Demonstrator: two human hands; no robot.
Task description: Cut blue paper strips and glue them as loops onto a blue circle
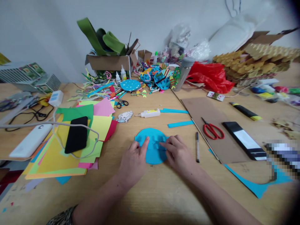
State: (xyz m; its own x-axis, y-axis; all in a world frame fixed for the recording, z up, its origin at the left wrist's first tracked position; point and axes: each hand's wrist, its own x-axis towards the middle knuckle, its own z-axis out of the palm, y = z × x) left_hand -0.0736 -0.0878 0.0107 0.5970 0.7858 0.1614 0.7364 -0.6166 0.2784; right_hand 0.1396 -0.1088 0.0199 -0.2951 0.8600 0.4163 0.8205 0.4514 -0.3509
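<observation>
A round blue paper disc (pixel 156 157) lies near the middle of the table, with small blue paper edges showing at its upper left and right. My left hand (pixel 134 159) holds its left side, one finger extended over the surface and the others bent at the rim. On the right side, my right hand (pixel 179 153) has a finger reaching onto the disc, its other fingers curled at the edge. Some fingertips are hidden. Behind the disc lie a glue bottle (pixel 150 113) and two blue strips (pixel 180 124). A pen (pixel 197 147) is right of my right hand.
Colored paper sheets (pixel 56 156) and a black phone (pixel 77 134) are at left. Red-handled scissors (pixel 213 130) and another phone (pixel 245 140) rest on cardboard (pixel 199 109) at right. Paper crafts, a box (pixel 110 64) and a grey bottle (pixel 184 75) stand behind.
</observation>
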